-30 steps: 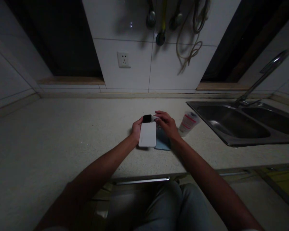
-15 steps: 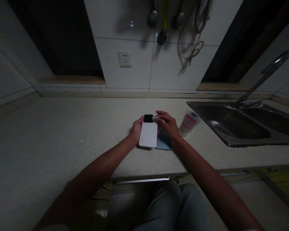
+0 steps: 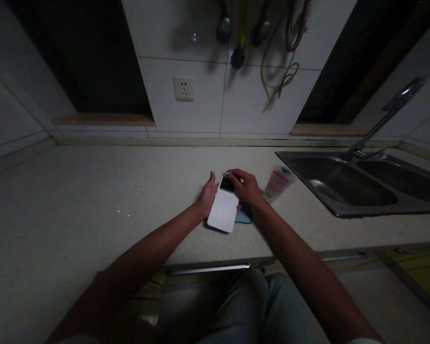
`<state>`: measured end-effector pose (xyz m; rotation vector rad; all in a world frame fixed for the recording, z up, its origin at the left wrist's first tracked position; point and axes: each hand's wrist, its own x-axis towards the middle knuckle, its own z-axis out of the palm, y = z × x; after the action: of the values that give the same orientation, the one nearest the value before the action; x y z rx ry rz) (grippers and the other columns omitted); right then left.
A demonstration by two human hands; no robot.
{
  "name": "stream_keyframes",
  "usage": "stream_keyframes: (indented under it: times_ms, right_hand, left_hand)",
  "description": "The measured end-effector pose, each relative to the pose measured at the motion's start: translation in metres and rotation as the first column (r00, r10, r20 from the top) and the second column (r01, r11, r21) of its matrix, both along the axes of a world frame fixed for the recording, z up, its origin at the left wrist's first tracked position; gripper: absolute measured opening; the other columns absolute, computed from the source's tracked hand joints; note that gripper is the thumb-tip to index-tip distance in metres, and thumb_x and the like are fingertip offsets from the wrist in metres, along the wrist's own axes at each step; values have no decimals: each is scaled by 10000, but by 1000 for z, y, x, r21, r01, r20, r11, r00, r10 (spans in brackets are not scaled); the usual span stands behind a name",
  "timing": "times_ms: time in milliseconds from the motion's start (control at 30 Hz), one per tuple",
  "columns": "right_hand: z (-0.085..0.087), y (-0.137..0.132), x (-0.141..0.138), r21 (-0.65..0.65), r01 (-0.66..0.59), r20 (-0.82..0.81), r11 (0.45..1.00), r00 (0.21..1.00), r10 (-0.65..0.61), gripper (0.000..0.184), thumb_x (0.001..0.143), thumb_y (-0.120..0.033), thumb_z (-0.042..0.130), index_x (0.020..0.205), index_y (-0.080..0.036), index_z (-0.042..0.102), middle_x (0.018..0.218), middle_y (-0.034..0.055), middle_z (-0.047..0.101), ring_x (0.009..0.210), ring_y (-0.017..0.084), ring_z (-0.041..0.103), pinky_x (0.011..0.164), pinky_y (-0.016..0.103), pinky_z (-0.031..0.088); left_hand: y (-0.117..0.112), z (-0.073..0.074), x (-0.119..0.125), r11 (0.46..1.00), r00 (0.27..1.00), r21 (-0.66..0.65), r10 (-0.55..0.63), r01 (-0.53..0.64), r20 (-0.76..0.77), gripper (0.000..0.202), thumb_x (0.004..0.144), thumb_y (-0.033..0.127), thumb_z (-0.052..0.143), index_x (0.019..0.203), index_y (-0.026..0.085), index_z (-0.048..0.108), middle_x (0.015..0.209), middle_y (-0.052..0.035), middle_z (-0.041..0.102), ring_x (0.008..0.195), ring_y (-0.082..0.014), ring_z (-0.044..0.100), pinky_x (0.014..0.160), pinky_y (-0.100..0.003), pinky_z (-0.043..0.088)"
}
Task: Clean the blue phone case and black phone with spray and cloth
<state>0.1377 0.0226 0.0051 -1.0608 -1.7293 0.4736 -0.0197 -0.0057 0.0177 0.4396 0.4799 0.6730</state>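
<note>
A white phone [image 3: 222,210] with a black camera block at its far end is tilted up above the pale countertop [image 3: 93,191]. My left hand [image 3: 208,195] grips its left edge, thumb raised. My right hand [image 3: 246,187] is closed in a pinch on a small whitish item that I cannot make out, pressed against the camera block. Under the phone and my right wrist lies a light blue flat thing [image 3: 244,217], mostly hidden.
A small tube with a red and white label [image 3: 277,182] lies just right of my right hand. A steel double sink [image 3: 347,184] with a tap [image 3: 387,114] fills the right side. A wall socket [image 3: 183,89] and hanging utensils and cord [image 3: 279,57] are behind.
The phone has turned so that its near end swings right and lifts toward me. My right hand has moved onto the camera block, covering most of it.
</note>
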Motion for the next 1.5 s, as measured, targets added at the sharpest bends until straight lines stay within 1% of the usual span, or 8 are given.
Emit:
stream_keyframes:
  times_ms: [167,333,533,833,933,1133,1267,1500]
  right_hand:
    - [9,-7,-4,214,-232,244,949,953,178,252,941,-298,547,1095,-261,744,1147,68,748,1116,227,656,986,414,490]
    - [15,-18,-11,297,-401,404,867,875,267,261,960,-293,512,1084,-241,736,1074,76,763,1090,238,653,990,454,466]
    - [23,-34,-14,232,-519,394,822,823,409,246,945,-347,530,1021,-267,749,1028,63,764,1035,228,661,988,449,450]
    - [33,-47,-18,57,-798,276,601,591,758,152,867,-298,621,840,-241,759,1047,72,767,1115,232,636,1002,441,465]
    - [34,-48,-13,42,-753,234,657,647,726,166,822,-240,579,722,-220,709,997,73,766,1046,239,660,952,436,489]
    - [30,-38,1,-56,-275,-11,960,962,275,150,780,-256,490,750,-220,633,780,36,707,717,196,632,727,373,517]
    - [23,-30,1,-187,-166,-228,968,966,122,110,751,-267,509,838,-235,568,712,-24,630,551,137,517,526,262,428]
    - [24,-34,-4,-295,-334,-40,895,940,338,220,810,-432,577,868,-225,622,787,-7,645,675,155,540,608,265,420]
  left_hand:
    - [0,4,3,994,998,-78,70,-70,-3,825,885,789,199,1034,123,664,821,-168,729,786,-300,720,690,-420,563]
    - [4,4,2,984,991,-122,133,-128,31,804,888,785,234,993,118,670,798,-162,724,812,-307,720,732,-425,551]
    - [6,2,-1,967,966,-61,250,-246,62,760,915,744,270,1047,112,671,840,-156,725,816,-299,718,795,-446,552]
    - [17,-5,0,922,921,-34,388,-387,30,608,966,528,300,1144,64,650,887,-177,731,876,-301,716,846,-424,547]
    - [17,-3,-3,917,916,-24,400,-399,30,589,938,503,331,1145,51,648,868,-179,729,872,-308,709,845,-434,546]
    - [10,9,-8,928,928,11,372,-372,37,532,900,430,352,1064,38,673,814,-173,719,772,-300,701,766,-434,555]
    - [8,11,-8,921,921,25,387,-389,45,426,915,409,399,973,90,675,819,-148,717,704,-259,692,674,-388,558]
    - [7,11,0,886,890,97,455,-454,17,244,897,396,596,927,164,666,733,-52,671,648,-196,657,680,-341,561]
